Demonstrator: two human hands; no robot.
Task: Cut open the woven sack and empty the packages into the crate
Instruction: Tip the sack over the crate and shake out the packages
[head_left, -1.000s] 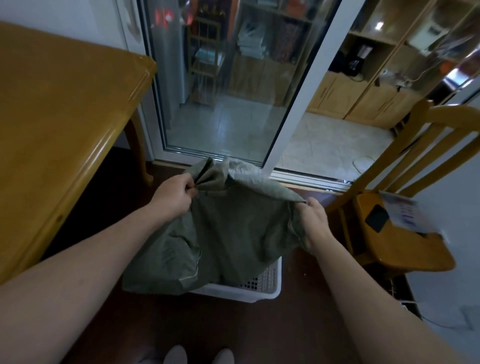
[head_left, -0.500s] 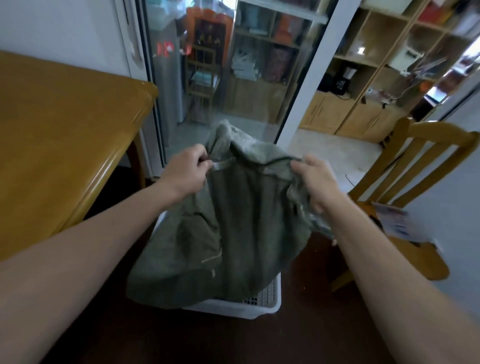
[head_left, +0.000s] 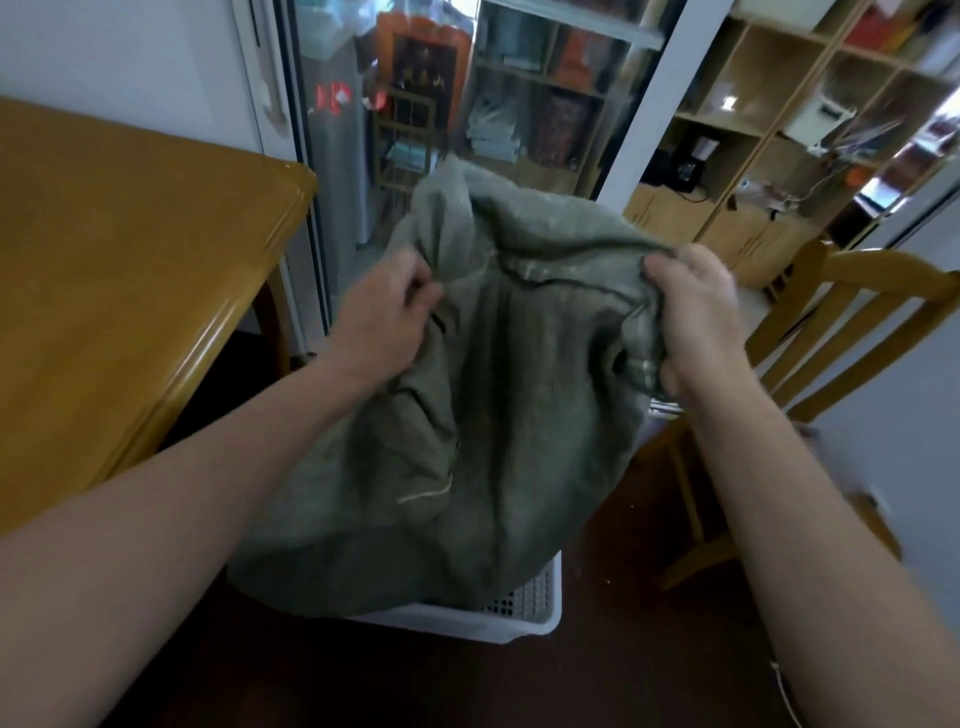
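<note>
Head view: hands (head_left: 535, 317) fisted on sack (head_left: 498, 415)

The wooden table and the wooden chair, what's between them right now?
In the head view, the green woven sack hangs between table and chair, gripped by left hand and right hand, over the white crate.

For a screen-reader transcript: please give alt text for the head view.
Two bare hands, left hand and right hand, hold a limp green woven sack up over a white crate on the dark floor. A wooden table stands left, a wooden chair right.
</note>
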